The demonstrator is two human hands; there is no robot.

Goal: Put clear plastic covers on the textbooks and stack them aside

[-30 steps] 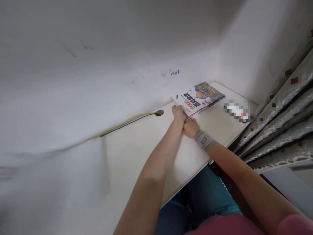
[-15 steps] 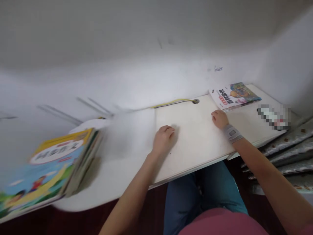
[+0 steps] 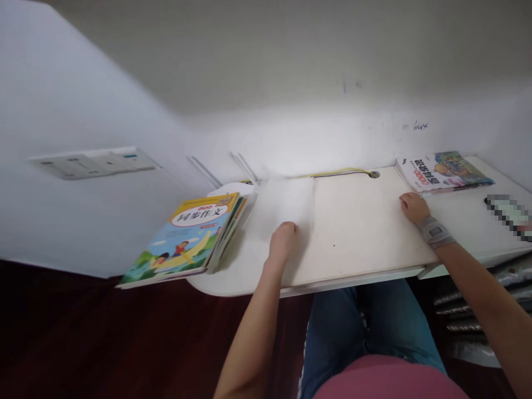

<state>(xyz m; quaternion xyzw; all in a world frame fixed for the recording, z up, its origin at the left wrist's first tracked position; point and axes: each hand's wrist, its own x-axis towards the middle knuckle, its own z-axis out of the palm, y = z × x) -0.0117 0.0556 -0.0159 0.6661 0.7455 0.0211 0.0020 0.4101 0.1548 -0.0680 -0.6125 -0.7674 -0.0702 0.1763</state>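
Note:
My left hand (image 3: 284,241) is closed in a loose fist, low over the white desk (image 3: 353,233). It overlaps the lower edge of a pale, hazy sheet-like patch (image 3: 278,202); whatever its fingers hold, if anything, is hidden. My right hand (image 3: 415,209) rests on the desk with curled fingers and nothing visible in them. A grey band with a small dark square (image 3: 435,231) is around the right wrist. Just beyond that hand lies a white book (image 3: 444,170) with a colourful cover. To the left of my left hand is a stack of books (image 3: 187,235), topped by a blue and yellow one.
The book stack overhangs the desk's rounded left end. A yellow cable (image 3: 344,170) runs along the wall to a round hole (image 3: 374,174). A blurred-out phone-like object (image 3: 509,216) lies at the right. Plastic-wrapped items (image 3: 474,327) are below the desk's right side. A socket panel (image 3: 95,163) is on the left wall.
My view has swung left, bringing the side wall and socket panel in. My left hand has moved left over the desk to the hazy patch. My right hand stays near the white book.

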